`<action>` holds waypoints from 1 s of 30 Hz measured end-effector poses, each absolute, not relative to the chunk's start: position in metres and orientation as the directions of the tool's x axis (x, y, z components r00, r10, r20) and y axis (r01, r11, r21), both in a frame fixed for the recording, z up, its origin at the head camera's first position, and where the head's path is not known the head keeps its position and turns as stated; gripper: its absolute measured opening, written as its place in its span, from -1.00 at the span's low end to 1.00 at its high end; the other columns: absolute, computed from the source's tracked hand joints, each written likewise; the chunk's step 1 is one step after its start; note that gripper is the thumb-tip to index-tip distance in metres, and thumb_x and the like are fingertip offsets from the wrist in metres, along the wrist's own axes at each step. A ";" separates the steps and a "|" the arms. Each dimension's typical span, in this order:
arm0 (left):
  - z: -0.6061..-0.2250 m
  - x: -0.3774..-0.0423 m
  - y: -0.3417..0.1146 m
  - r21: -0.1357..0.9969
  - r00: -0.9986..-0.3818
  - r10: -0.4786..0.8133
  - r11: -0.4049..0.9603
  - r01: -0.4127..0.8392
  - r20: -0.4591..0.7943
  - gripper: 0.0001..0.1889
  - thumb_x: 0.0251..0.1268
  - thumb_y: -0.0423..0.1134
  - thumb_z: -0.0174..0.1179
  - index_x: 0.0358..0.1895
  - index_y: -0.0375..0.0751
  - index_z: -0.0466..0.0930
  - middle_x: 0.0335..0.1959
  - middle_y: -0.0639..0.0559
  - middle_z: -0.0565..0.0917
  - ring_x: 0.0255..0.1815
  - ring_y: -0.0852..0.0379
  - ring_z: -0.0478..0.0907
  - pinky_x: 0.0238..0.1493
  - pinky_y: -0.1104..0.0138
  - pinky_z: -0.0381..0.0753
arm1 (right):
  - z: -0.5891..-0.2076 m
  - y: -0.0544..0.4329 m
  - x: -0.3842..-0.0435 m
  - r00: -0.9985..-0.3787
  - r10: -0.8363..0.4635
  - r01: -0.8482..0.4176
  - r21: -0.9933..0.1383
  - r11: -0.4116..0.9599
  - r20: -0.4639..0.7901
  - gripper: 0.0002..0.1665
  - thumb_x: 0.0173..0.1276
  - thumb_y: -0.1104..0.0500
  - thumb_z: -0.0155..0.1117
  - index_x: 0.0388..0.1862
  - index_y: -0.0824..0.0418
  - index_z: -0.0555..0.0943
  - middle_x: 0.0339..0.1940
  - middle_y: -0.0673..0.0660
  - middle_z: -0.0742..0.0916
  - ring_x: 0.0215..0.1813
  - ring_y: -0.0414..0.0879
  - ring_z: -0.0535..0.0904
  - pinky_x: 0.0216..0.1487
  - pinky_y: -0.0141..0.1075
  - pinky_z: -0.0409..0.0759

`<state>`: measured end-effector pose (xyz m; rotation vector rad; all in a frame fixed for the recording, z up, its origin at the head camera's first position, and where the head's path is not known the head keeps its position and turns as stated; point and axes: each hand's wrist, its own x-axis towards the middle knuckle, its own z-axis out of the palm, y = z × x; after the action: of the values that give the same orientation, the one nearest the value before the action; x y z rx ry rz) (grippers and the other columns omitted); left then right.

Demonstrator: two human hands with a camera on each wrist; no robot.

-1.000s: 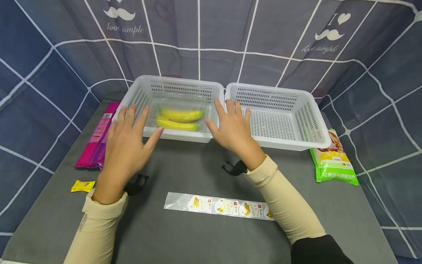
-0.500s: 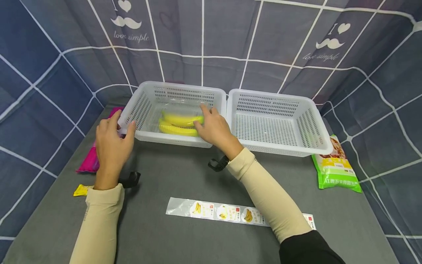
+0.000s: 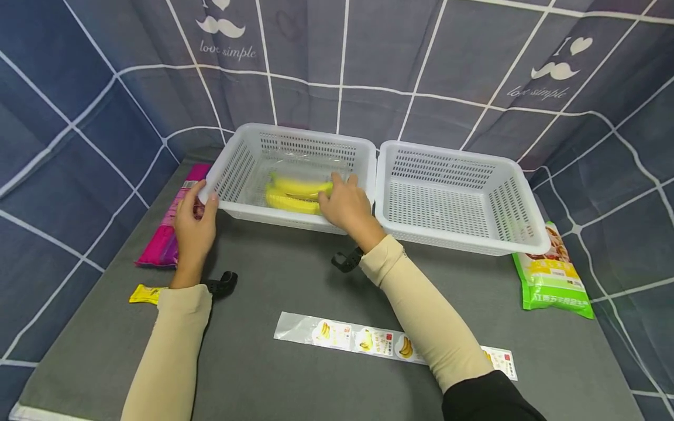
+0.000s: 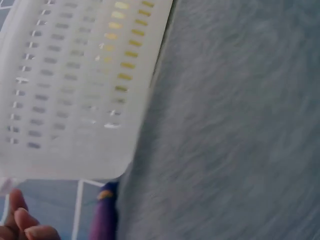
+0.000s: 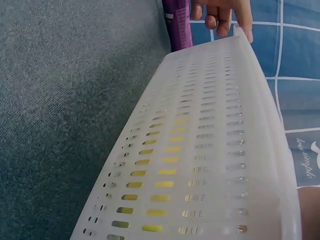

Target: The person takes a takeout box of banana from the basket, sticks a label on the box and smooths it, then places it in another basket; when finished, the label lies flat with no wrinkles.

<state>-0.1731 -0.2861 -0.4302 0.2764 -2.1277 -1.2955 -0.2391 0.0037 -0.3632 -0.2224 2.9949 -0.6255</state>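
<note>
Yellow bananas [image 3: 292,202] lie in the left white basket [image 3: 284,221], with clear plastic visible around them. My left hand [image 3: 195,225] is at this basket's front left corner. In the right wrist view, the left thumb [image 5: 245,22] is on one side of the rim and the fingers on the other, gripping it. My right hand [image 3: 347,207] reaches over the front rim, its fingertips at the right end of the bananas. Whether it pinches a banana or the plastic cannot be seen. The right wrist view shows the bananas' yellow through the basket slots.
A second white basket [image 3: 463,234] adjoins on the right. A green snack bag [image 3: 555,286] is beside it. At left are a magenta bag [image 3: 163,242] and a small yellow packet [image 3: 143,294]. A banana sticker strip [image 3: 342,336] lies in front, partly under the right sleeve.
My left hand has moved from above the left basket to its front left corner. The right hand has come left and down to the bananas. The head view has shifted slightly.
</note>
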 end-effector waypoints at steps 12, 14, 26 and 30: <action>-0.413 -0.162 -0.262 0.935 -0.825 -0.461 0.285 0.211 0.326 -0.53 0.60 -0.27 0.01 0.48 -0.29 0.32 -0.06 0.07 0.47 -0.20 0.31 0.34 -0.18 0.44 0.30 | -0.372 -0.001 -0.251 -0.976 -0.174 -0.091 -0.483 0.871 -0.131 -0.13 0.51 -0.36 -0.03 0.68 -0.14 0.07 0.41 0.44 0.43 -0.11 0.26 0.64 -0.20 0.05 0.62; -0.412 -0.160 -0.262 0.942 -0.833 -0.457 0.265 0.207 0.312 -0.53 0.61 -0.24 0.00 0.48 -0.24 0.32 0.03 0.01 0.50 -0.13 0.29 0.38 -0.14 0.44 0.32 | -0.372 -0.001 -0.254 -0.969 -0.199 -0.102 -0.497 0.862 -0.146 -0.11 0.52 -0.36 -0.04 0.69 -0.12 0.03 0.34 0.37 0.55 0.06 0.29 0.62 -0.03 0.10 0.60; -0.414 -0.162 -0.263 0.971 -0.874 -0.428 0.153 0.182 0.231 -0.51 0.65 -0.21 -0.05 0.53 -0.16 0.23 -0.09 0.08 0.46 -0.34 0.18 0.30 -0.35 0.49 0.33 | -0.373 0.011 -0.267 -0.923 -0.322 -0.003 -0.833 0.554 -0.211 -0.12 0.48 -0.11 0.28 0.65 -0.11 0.11 0.40 0.33 0.47 -0.50 -0.05 0.46 -0.26 -0.14 0.53; -0.416 -0.164 -0.265 0.977 -0.882 -0.421 0.106 0.184 0.212 -0.52 0.65 -0.21 -0.05 0.53 -0.13 0.23 -0.10 0.09 0.45 -0.30 0.14 0.31 -0.34 0.50 0.32 | -0.373 0.011 -0.268 -0.917 -0.331 0.020 -0.855 0.519 -0.222 -0.12 0.46 -0.08 0.32 0.64 -0.13 0.14 0.32 0.35 0.51 -0.59 -0.13 0.43 -0.40 -0.23 0.50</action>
<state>-0.1642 -0.2655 -0.4162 0.2300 -1.9498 -1.8267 -0.2681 0.0113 -0.3733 -0.2575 2.4058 -1.3609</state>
